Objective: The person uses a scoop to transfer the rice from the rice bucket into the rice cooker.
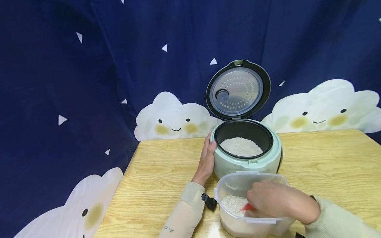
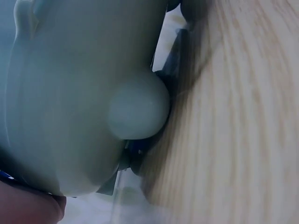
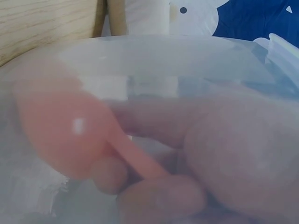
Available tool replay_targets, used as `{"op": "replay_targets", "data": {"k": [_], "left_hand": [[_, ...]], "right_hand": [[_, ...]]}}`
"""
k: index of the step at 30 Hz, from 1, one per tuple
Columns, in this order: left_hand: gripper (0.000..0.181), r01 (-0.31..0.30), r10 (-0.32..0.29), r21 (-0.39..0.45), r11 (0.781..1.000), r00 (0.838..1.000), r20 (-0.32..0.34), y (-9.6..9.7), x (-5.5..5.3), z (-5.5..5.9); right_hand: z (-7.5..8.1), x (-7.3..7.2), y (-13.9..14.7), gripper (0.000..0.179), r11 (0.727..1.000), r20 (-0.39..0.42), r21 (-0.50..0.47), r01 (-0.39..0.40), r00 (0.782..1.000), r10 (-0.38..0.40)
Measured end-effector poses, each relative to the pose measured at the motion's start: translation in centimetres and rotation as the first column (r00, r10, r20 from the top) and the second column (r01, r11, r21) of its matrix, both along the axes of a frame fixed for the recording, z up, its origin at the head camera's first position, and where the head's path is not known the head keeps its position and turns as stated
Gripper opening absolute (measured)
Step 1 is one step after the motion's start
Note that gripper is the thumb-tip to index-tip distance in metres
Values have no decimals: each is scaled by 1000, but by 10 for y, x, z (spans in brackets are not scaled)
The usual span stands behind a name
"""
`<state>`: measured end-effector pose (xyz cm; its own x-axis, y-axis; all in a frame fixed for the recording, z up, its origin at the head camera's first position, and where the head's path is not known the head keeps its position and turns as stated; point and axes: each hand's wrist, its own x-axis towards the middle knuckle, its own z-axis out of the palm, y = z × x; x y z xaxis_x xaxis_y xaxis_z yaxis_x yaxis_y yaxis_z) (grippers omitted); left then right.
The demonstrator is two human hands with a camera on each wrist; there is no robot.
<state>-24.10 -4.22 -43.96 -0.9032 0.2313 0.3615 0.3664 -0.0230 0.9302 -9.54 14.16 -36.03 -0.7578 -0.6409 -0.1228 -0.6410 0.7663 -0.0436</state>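
A mint-green rice cooker (image 1: pixel 247 165) stands with its lid (image 1: pixel 238 91) up and white rice (image 1: pixel 241 146) in its dark inner pot. My left hand (image 1: pixel 207 160) rests against the cooker's left side, thumb near the top rim; the other fingers are mostly hidden behind the body. In front of the cooker is a clear plastic container (image 1: pixel 235 220), partly filled with rice (image 1: pixel 233 203). Inside it, my right hand (image 1: pixel 269 198) grips the handle of a red scoop (image 3: pixel 70 133). Through the cloudy wall in the right wrist view, fingers show curled round the handle.
A light wooden table (image 1: pixel 160 175) carries everything. Behind it hangs a dark blue curtain (image 1: pixel 166 19) with smiling cloud prints. A small black device (image 1: pixel 209 202) sits at my left wrist, beside the container.
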Motion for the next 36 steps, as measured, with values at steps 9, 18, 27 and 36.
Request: {"op": "replay_targets", "data": {"k": [9, 18, 27, 36], "left_hand": [[62, 1, -1, 8, 1000, 1000, -3, -1, 0, 3], [62, 4, -4, 4, 1000, 1000, -20, -2, 0, 4], [61, 5, -5, -14, 1000, 1000, -14, -1, 1, 5], [61, 8, -8, -12, 1000, 1000, -2, -1, 0, 4]], "right_hand": [[0, -1, 1, 32, 1000, -3, 1, -13, 1000, 13], [1, 1, 1, 42, 1000, 17, -13, -6, 1000, 6], [1, 1, -1, 36, 998, 37, -10, 55, 998, -54], [0, 1, 0, 40, 995, 39, -86, 52, 998, -49]]}}
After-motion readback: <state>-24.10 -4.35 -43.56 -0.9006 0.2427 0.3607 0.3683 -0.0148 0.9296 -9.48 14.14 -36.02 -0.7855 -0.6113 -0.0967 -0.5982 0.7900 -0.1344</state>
